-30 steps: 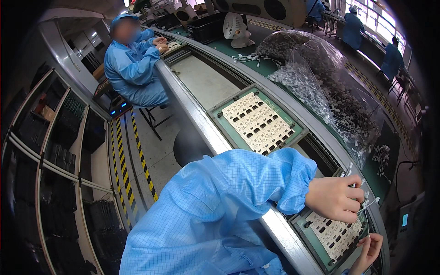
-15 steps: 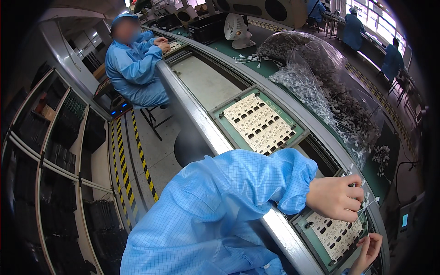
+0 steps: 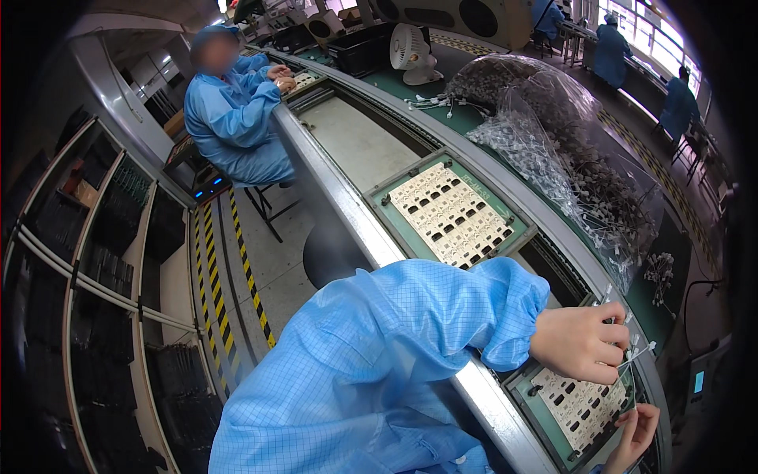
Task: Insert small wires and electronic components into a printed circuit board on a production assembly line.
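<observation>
My left hand [image 3: 576,345], in a blue gridded sleeve [image 3: 379,340], is over the near board fixture with its fingers curled around thin white connector wires [image 3: 639,353]. The wire ends and small white plugs stick out past its fingers. Lower right, my right hand [image 3: 636,437] pinches the lower part of a thin wire between thumb and fingers. Beneath both hands lies a cream circuit-board panel [image 3: 576,411] with rows of dark cutouts, set in a green fixture [image 3: 550,416]. Part of that panel is hidden by my left hand.
Farther up the conveyor rail [image 3: 343,197] sits a second panel [image 3: 450,213] in a green fixture. A clear plastic bag of white wires [image 3: 545,142] lies along the right side, near a white fan [image 3: 412,55]. A co-worker [image 3: 237,110] sits far left. Racks [image 3: 118,268] stand left.
The whole view has shifted very slightly. Both hands keep nearly the same place and grip on the wires.
</observation>
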A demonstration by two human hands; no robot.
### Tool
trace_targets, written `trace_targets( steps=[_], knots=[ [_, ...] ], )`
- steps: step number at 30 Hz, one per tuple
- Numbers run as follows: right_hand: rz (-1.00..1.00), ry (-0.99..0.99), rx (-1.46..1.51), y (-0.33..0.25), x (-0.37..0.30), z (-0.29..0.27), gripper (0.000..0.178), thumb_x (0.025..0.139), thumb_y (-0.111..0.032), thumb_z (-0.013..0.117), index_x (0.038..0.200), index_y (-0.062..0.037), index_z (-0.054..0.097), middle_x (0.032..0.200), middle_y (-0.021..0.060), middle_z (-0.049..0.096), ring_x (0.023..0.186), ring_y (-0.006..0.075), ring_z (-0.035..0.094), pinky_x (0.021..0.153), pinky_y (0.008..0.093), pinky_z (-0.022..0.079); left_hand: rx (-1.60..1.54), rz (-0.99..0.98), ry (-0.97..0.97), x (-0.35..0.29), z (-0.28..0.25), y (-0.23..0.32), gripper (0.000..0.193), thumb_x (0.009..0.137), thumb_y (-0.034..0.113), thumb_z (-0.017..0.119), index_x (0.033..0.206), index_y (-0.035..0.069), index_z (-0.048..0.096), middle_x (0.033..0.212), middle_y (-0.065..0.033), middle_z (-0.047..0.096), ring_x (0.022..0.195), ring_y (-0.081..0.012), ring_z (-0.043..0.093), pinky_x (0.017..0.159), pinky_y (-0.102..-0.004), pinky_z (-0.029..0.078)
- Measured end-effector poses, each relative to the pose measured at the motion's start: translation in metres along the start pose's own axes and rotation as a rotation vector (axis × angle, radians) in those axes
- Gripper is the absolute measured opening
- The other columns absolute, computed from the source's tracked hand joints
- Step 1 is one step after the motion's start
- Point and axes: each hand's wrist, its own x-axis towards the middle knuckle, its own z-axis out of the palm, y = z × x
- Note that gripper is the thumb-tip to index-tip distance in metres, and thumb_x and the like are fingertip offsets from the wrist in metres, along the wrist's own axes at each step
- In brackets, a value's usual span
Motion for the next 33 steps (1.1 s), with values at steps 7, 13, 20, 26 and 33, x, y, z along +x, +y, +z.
trace_targets(
  steps=[7, 13, 20, 26, 33],
  knots=[
    [0.018, 0.002, 0.002, -0.0013, -0.0023, 0.0005, 0.008, 0.096, 0.001, 0.058, 0.104, 0.0021, 0.059, 0.091, 0.0087, 0.063, 0.078, 0.0133, 0.06, 0.071, 0.0244, 0.05, 0.009, 0.002, 0.001, 0.0023, -0.0048, 0.0031, 0.011, 0.074, 0.015, 0.064, 0.071, 0.011, 0.054, 0.073, 0.0009, 0.054, 0.086, -0.0207, 0.055, 0.085, -0.0427, 0.043],
    [0.001, 0.006, 0.019, -0.0009, -0.0003, 0.0008, 0.008, 0.096, 0.001, 0.058, 0.104, 0.0021, 0.059, 0.091, 0.0085, 0.063, 0.078, 0.0132, 0.06, 0.071, 0.0241, 0.05, 0.01, 0.0, 0.004, 0.0026, -0.0034, 0.0017, 0.011, 0.075, 0.015, 0.065, 0.071, 0.011, 0.055, 0.073, 0.0008, 0.054, 0.086, -0.0207, 0.055, 0.085, -0.0428, 0.044],
    [0.001, -0.012, -0.001, -0.0006, 0.0008, 0.0, 0.009, 0.097, 0.001, 0.058, 0.105, 0.0029, 0.059, 0.09, 0.0091, 0.063, 0.076, 0.0134, 0.06, 0.07, 0.0245, 0.05, 0.002, 0.001, 0.011, 0.0018, -0.0026, 0.0009, 0.011, 0.075, 0.015, 0.065, 0.071, 0.011, 0.055, 0.073, 0.0008, 0.054, 0.086, -0.0207, 0.055, 0.085, -0.0432, 0.044],
    [-0.001, -0.012, 0.015, -0.0022, 0.0016, 0.0023, 0.008, 0.097, 0.001, 0.057, 0.105, 0.0035, 0.058, 0.089, 0.0094, 0.063, 0.075, 0.0133, 0.059, 0.07, 0.0247, 0.05, 0.001, 0.003, 0.0, 0.0019, -0.0038, 0.0003, 0.011, 0.073, 0.015, 0.065, 0.07, 0.011, 0.055, 0.073, 0.0007, 0.053, 0.085, -0.0211, 0.055, 0.085, -0.0438, 0.044],
    [0.032, 0.012, -0.037, -0.0068, -0.0023, 0.0009, 0.008, 0.098, -0.002, 0.058, 0.104, 0.0027, 0.06, 0.09, 0.0082, 0.063, 0.078, 0.0137, 0.059, 0.074, 0.026, 0.05, -0.053, 0.031, 0.043, 0.0044, -0.0034, -0.0021, 0.012, 0.074, 0.013, 0.063, 0.072, 0.009, 0.052, 0.073, -0.0016, 0.049, 0.078, -0.0228, 0.053, 0.077, -0.0454, 0.044]
  ],
)
